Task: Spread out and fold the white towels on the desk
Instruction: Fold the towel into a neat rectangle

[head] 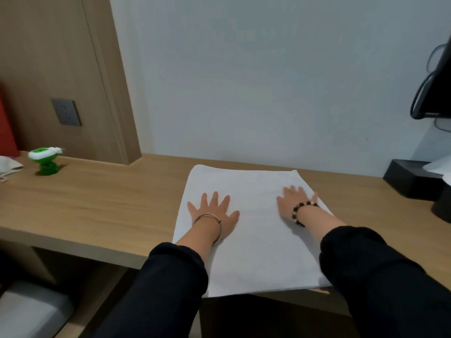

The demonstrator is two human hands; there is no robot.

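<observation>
A white towel (253, 230) lies flat on the wooden desk (97, 203), reaching from near the wall to the desk's front edge, where it hangs slightly over. My left hand (214, 213) presses flat on the towel's left part with fingers spread. My right hand (292, 201) lies flat on the right part near the right edge, fingers straight and a little blurred. Both arms wear black sleeves; a metal bangle is on the left wrist, a bead bracelet on the right.
A green and white small gadget (45, 159) stands at the desk's far left beside a white face mask (7, 167). A black box (412, 179) sits at the right against the wall. A grey seat (31, 311) shows below the desk's left side.
</observation>
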